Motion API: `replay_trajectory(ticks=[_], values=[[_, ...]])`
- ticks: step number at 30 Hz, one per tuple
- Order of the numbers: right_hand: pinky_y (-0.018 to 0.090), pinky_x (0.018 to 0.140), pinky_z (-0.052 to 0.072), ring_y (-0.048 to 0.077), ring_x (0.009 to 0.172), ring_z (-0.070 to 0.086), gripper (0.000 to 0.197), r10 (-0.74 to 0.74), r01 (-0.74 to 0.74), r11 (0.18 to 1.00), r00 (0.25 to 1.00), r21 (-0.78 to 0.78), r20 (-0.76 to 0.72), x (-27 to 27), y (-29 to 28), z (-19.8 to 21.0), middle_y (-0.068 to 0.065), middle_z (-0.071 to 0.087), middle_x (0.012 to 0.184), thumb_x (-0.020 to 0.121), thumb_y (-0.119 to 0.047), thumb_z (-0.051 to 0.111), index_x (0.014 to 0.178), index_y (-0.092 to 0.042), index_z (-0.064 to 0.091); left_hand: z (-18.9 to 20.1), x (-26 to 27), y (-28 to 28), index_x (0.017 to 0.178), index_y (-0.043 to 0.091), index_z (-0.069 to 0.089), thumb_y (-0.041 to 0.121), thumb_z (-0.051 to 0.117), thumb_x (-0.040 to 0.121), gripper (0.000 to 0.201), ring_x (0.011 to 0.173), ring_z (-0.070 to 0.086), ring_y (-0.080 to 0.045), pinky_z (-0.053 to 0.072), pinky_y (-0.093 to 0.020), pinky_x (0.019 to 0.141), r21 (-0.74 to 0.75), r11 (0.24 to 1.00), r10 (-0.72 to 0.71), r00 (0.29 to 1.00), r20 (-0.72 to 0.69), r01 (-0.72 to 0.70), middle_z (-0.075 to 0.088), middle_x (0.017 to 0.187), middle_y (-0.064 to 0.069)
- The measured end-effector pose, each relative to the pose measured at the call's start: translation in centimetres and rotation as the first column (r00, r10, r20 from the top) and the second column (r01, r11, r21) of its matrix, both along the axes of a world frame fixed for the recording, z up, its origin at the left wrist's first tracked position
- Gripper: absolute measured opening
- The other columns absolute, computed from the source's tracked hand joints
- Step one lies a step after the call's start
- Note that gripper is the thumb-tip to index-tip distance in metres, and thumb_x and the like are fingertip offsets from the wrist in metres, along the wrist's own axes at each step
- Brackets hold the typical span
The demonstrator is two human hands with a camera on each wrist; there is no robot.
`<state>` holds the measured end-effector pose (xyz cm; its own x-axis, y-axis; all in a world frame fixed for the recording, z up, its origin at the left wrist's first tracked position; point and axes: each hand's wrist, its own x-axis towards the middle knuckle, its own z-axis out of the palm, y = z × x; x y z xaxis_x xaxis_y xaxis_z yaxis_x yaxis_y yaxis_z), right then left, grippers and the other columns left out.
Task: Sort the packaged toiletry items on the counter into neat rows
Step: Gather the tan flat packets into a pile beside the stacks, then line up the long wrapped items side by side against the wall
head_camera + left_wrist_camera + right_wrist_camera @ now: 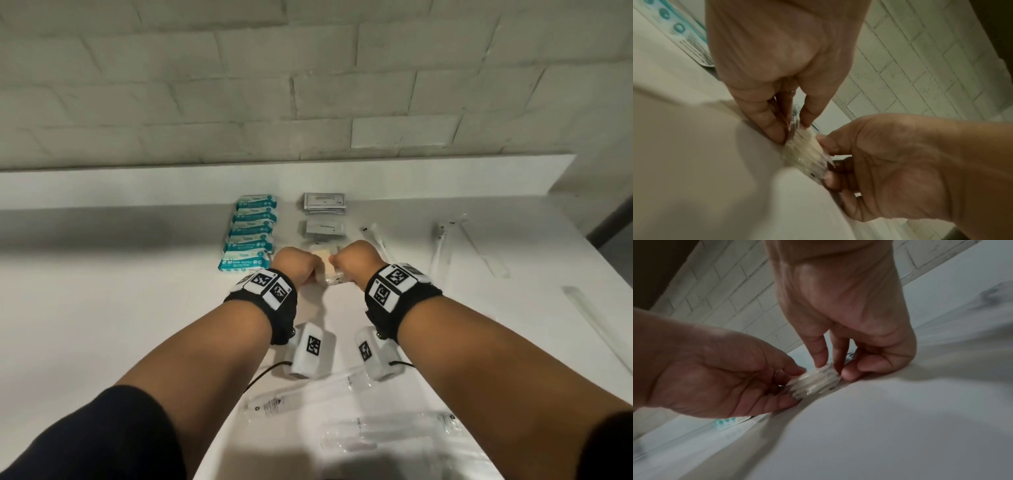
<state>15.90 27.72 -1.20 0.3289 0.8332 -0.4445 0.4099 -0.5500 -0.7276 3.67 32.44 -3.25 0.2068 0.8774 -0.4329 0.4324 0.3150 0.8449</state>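
A small stack of clear-wrapped cream packets (324, 265) stands on the white counter (137, 308), in front of the grey sachets. My left hand (301, 274) pinches its left side and my right hand (342, 270) pinches its right side. In the left wrist view the stack (803, 151) is blurred, with my left hand (792, 129) on its far end and right fingers (828, 142) curled against its side. The right wrist view shows my right hand (830, 368) pressing the stack (816, 382) from above and behind, while left fingers (795, 369) hold its other side.
A row of teal wipe packs (251, 233) lies left of the hands. Two piles of grey sachets (324, 203) sit behind them. Clear-wrapped toothbrushes (442, 240) lie to the right, and loose clear packets (301, 390) lie near the front edge. A tiled wall (308, 85) backs the counter.
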Motion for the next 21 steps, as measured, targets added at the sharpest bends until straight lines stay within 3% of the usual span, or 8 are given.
replay_trajectory(ticks=[3, 6, 9, 11, 13, 16, 19, 21], values=[[0.029, 0.075, 0.05, 0.019, 0.083, 0.051, 0.031, 0.037, -0.037, 0.999, 0.999, -0.011, 0.035, 0.6, 0.4, -0.2, 0.005, 0.053, 0.091, 0.092, -0.016, 0.052, 0.063, -0.022, 0.04, -0.6, 0.2, 0.3, 0.069, 0.017, 0.057, 0.01, 0.066, 0.081, 0.017, 0.069, 0.062, -0.02, 0.054, -0.026, 0.062, 0.009, 1.0, 0.022, 1.0, -0.006, -0.022, 0.062, 0.087, -0.01], [0.021, 0.056, 0.041, 0.011, 0.06, 0.046, 0.03, 0.039, -0.039, 0.999, 0.999, -0.013, 0.022, 0.9, 0.4, -0.3, -0.002, 0.049, 0.071, 0.091, -0.018, 0.054, 0.063, -0.022, 0.043, -0.9, 0.4, 0.5, 0.068, 0.017, 0.057, 0.01, 0.065, 0.081, 0.017, 0.075, 0.062, -0.024, 0.059, -0.034, 0.074, 0.036, 0.999, 0.026, 1.0, -0.009, -0.026, 0.063, 0.086, -0.011], [0.02, 0.053, 0.039, 0.009, 0.056, 0.042, 0.03, 0.064, -0.063, 0.998, 0.997, -0.015, 0.035, 0.8, 0.2, 0.1, -0.003, 0.046, 0.068, 0.091, -0.019, 0.054, 0.063, -0.021, 0.042, -1.3, 0.3, 0.7, 0.068, 0.017, 0.058, 0.012, 0.065, 0.082, 0.016, 0.076, 0.061, -0.024, 0.057, -0.034, 0.075, 0.048, 0.999, 0.016, 1.0, -0.023, -0.015, 0.063, 0.086, -0.012], [0.02, 0.049, 0.038, 0.009, 0.054, 0.043, 0.028, 0.125, -0.123, 0.992, 0.991, -0.039, 0.044, 0.7, -0.2, 0.5, -0.002, 0.047, 0.067, 0.092, -0.021, 0.054, 0.066, -0.019, 0.045, -1.3, 0.3, 0.5, 0.073, 0.011, 0.062, 0.021, 0.068, 0.075, 0.011, 0.077, 0.065, -0.027, 0.058, -0.038, 0.079, 0.058, 0.998, 0.017, 0.999, -0.027, -0.015, 0.067, 0.085, -0.012], [0.023, 0.044, 0.035, 0.013, 0.05, 0.043, 0.02, 0.153, -0.152, 0.988, 0.988, -0.019, 0.025, 1.3, -0.8, 0.9, 0.003, 0.05, 0.065, 0.092, -0.025, 0.056, 0.076, -0.013, 0.052, -0.9, 0.3, -0.1, 0.092, 0.008, 0.062, 0.032, 0.068, 0.074, 0.031, 0.081, 0.066, -0.03, 0.057, -0.041, 0.079, 0.11, 0.992, 0.068, 0.997, -0.044, -0.062, 0.068, 0.087, -0.012], [0.026, 0.053, 0.037, 0.02, 0.059, 0.048, 0.014, 0.125, -0.124, 0.984, 0.992, 0.126, 0.001, 4.4, -2.1, 2.2, 0.008, 0.056, 0.075, 0.091, -0.023, 0.055, 0.097, -0.011, 0.058, 0.8, 0.6, -1.7, 0.108, 0.019, 0.055, 0.032, 0.061, 0.087, 0.025, 0.092, 0.062, -0.021, 0.051, -0.031, 0.075, 0.256, 0.964, 0.084, 0.996, -0.014, -0.078, 0.06, 0.106, -0.004], [0.024, 0.08, 0.045, 0.026, 0.1, 0.057, 0.035, 0.15, -0.197, 0.976, 0.92, 0.096, 0.362, 10.0, -3.5, 2.4, 0.011, 0.057, 0.121, 0.093, -0.014, 0.047, 0.127, -0.015, 0.056, 2.2, 2.5, -3.0, 0.117, 0.022, 0.056, 0.026, 0.06, 0.09, 0.028, 0.101, 0.058, -0.02, 0.05, -0.034, 0.084, 0.364, 0.931, -0.023, 0.999, -0.039, 0.036, 0.054, 0.114, 0.002], [0.037, 0.098, 0.044, 0.032, 0.118, 0.051, 0.046, 0.184, -0.237, 0.971, 0.786, 0.012, 0.59, 13.2, -4.9, 2.1, 0.011, 0.046, 0.134, 0.091, -0.01, 0.042, 0.134, -0.024, 0.051, 2.6, 4.6, -3.4, 0.127, 0.02, 0.052, 0.024, 0.059, 0.09, 0.038, 0.109, 0.055, -0.022, 0.048, -0.033, 0.088, 0.438, 0.884, -0.099, 0.981, -0.169, 0.164, 0.05, 0.122, 0.0]])
